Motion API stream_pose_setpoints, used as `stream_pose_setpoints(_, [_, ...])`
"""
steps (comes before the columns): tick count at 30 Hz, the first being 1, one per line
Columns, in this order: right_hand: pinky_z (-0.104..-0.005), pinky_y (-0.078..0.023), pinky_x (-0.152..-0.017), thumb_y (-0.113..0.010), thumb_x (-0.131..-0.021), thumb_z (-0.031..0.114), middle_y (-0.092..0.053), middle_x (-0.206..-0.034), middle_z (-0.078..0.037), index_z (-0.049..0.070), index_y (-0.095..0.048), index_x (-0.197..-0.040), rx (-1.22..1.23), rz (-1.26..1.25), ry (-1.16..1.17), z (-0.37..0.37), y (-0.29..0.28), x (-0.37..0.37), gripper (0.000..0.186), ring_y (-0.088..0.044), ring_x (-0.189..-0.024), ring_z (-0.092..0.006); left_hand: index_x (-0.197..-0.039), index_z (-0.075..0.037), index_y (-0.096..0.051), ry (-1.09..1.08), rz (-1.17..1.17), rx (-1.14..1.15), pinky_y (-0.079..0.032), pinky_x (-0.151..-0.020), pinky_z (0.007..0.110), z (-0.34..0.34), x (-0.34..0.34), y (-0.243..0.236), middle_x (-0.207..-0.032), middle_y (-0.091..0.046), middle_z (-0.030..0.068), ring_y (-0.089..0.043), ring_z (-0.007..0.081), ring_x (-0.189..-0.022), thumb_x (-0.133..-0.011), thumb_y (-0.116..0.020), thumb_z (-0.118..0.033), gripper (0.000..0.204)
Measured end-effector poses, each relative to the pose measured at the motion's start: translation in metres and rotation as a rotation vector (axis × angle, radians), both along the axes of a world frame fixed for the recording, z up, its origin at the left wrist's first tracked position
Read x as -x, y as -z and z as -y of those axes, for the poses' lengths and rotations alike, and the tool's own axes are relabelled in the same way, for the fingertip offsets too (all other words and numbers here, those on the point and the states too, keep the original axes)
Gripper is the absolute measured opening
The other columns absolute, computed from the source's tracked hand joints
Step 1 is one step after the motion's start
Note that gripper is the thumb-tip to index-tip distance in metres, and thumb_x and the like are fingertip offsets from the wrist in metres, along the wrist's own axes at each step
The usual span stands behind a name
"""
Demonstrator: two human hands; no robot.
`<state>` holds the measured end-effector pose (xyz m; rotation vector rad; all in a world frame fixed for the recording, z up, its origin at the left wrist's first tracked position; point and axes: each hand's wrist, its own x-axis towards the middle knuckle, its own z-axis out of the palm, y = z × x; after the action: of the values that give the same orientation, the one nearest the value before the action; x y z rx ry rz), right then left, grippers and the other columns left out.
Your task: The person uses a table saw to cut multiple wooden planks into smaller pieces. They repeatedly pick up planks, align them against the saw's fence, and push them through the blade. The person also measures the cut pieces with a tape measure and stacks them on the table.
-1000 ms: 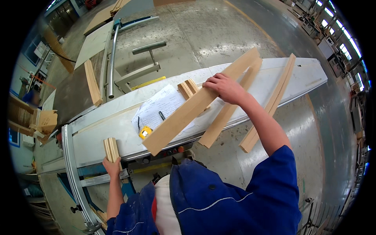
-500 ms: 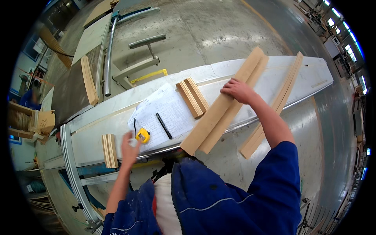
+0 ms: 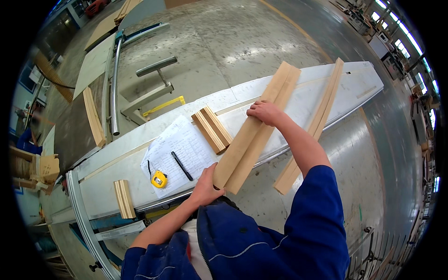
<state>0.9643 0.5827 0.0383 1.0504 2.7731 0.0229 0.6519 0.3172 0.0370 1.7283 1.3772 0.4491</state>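
Workbench (image 3: 100, 196): two boards (image 3: 243, 145) slant away rightward; right hand (image 3: 266, 113) grasps mid-length, left hand (image 3: 204, 187) touches near end, grip unclear.

Readable text: none | paper (image 3: 167, 145) on pale tabletop (image 3: 100, 198): rows of dark writing, too small and blurred to make out | yellow tape measure (image 3: 159, 179) on paper: pale patch on face, any print unreadable | pale rectangle (image 3: 35, 73), far left: too distant.
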Motion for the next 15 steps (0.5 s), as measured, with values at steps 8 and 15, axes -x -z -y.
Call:
stream_pose_setpoints(8, [-0.0441, -0.042, -0.113, -0.060, -0.094, 0.004, -0.057, -0.145, -0.003, 0.023, -0.061, -0.135, -0.040, -0.120, 0.206, 0.027, 0.015, -0.009, 0.045, -0.052, -0.138, -0.0241, -0.159, 0.000, -0.025, -0.003, -0.021, 0.018, -0.047, -0.111, 0.047, -0.005, -0.009, 0.014, -0.137, -0.050, 0.0304, -0.054, 0.0467, -0.128, -0.076, -0.083, -0.021, 0.103])
stream_pose_setpoints(15, [-0.0552, -0.032, -0.121, -0.064, -0.094, 0.014, -0.040, -0.158, -0.029, 0.013, -0.051, -0.152, -0.058, -0.741, 0.715, 0.091, 0.049, -0.021, 0.060, -0.041, -0.143, -0.0481, -0.160, 0.002, -0.024, 0.010, 0.007, 0.129, -0.046, -0.111, 0.047, -0.004, -0.031, 0.003, -0.138, -0.049, 0.0306, -0.053, 0.0463, -0.129, -0.075, -0.082, -0.022, 0.105])
